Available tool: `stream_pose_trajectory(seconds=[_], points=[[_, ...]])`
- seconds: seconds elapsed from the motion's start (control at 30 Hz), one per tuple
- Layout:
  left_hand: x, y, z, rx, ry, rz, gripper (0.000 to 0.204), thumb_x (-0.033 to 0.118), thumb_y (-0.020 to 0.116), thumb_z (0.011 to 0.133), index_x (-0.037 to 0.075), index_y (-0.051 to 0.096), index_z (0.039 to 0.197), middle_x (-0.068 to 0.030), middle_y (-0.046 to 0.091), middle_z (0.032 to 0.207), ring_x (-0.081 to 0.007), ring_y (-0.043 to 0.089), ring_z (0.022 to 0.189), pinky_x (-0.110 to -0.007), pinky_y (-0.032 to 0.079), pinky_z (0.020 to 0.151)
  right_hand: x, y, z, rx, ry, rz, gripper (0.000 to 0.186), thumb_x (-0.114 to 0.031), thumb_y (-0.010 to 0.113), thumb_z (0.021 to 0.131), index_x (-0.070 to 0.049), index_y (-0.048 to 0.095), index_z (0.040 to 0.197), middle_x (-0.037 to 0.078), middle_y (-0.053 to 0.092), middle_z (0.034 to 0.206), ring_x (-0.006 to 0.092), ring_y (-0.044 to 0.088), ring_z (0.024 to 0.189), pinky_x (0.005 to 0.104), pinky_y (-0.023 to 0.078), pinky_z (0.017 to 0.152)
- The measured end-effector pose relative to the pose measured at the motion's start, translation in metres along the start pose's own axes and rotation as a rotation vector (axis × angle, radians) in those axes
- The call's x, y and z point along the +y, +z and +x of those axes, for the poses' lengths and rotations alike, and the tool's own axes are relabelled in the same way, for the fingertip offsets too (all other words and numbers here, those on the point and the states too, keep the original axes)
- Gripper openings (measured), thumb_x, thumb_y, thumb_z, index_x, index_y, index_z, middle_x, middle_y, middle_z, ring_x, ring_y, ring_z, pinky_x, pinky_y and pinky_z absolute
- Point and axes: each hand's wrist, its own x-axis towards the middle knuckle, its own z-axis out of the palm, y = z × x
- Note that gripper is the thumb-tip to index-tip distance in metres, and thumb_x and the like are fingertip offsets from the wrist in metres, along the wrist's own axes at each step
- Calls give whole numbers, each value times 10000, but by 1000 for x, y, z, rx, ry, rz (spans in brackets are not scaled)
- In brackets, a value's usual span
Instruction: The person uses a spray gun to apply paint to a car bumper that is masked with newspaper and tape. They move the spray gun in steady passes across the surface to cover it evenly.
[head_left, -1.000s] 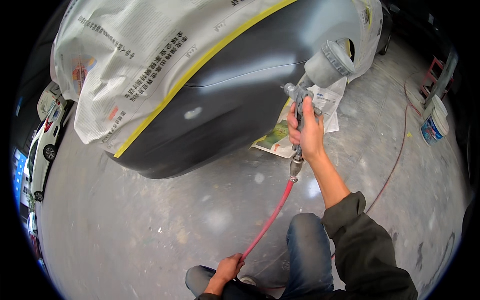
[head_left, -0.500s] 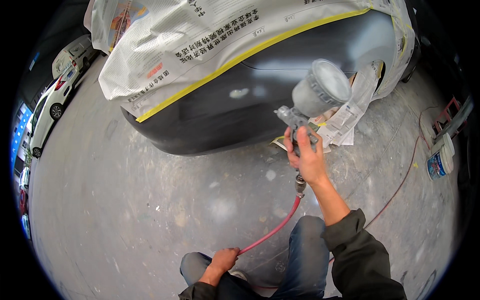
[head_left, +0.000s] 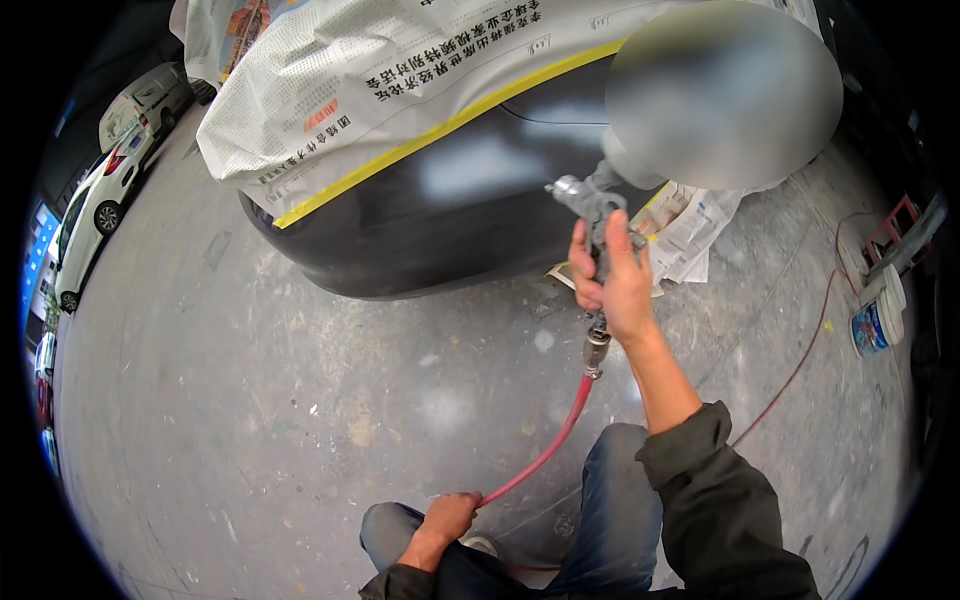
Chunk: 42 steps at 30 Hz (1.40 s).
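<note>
Grey concrete floor [head_left: 300,430], scuffed and dotted with pale flecks, fills most of the view and curves toward the dark rim. At the top sits a rounded car panel [head_left: 420,225], dark grey with lighter hazy patches, its upper part covered by a sheet of printed newspaper [head_left: 330,110] edged with a strip of yellow tape [head_left: 400,157]. The spray gun [head_left: 592,205] is held up just in front of this panel, its nozzle toward the left; a large round blur hides whatever sits above its neck. The right hand [head_left: 622,285] is clamped on the gun's grip, thumb along the near side. From the base of the grip a red hose [head_left: 545,455] bends down to the left hand [head_left: 452,518], which is closed around it beside the left knee [head_left: 385,530]. Loose printed sheets [head_left: 695,240] lie behind the gun, near the panel's lower edge. Farther right, a thin reddish line [head_left: 790,390] winds across the floor near a white bucket [head_left: 870,328] with a blue label, and a red frame [head_left: 890,235] stands beyond it. Along the left edge, a white car [head_left: 88,215] is parked.
</note>
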Motion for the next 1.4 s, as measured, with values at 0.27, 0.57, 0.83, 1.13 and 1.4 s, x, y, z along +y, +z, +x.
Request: stream_pose_trajectory(seconds=[0.27, 0.57, 0.83, 1.13, 1.4], points=[[7, -11, -6, 6, -61, 55, 136, 142, 647, 804, 107, 622, 933, -135, 688, 846, -357, 670, 810, -484, 517, 672, 8, -9, -12, 83, 9, -25, 506, -568, 483, 968, -64, 521, 937, -27, 454, 657, 31, 340, 446, 205, 253, 408], [6, -7, -2, -76, 20, 83, 178, 217, 692, 818, 117, 626, 949, -124, 678, 824, -360, 659, 822, -479, 517, 688, 17, -2, -4, -141, 104, 47, 514, -572, 479, 968, -61, 532, 953, -30, 451, 636, 30, 345, 433, 209, 251, 399], [34, -45, 10, -280, 184, 217, 190, 260, 671, 856, 104, 629, 956, -135, 672, 803, -380, 648, 807, -479, 510, 681, 15, -67, -3, 128, -66, -65, 586, -601, 397, 983, -40, 565, 1019, 17, 556, 720, 41, 359, 418, 210, 266, 384], [-7, -29, 43, -429, 75, 189, 209, 305, 625, 894, 123, 642, 996, -122, 672, 774, -365, 645, 801, -466, 495, 698, 123, -156, -65, 336, -158, -146, 642, -567, 264, 1018, 2, 518, 1173, 73, 616, 924, 41, 328, 427, 204, 268, 387], [-26, -28, 10, -377, -158, 134, 211, 295, 631, 893, 134, 673, 1023, -102, 695, 801, -342, 645, 788, -440, 493, 697, 199, -130, -87, 282, -143, 25, 501, -498, 474, 989, -16, 568, 1086, 58, 594, 844, 45, 378, 493, 209, 293, 446]])
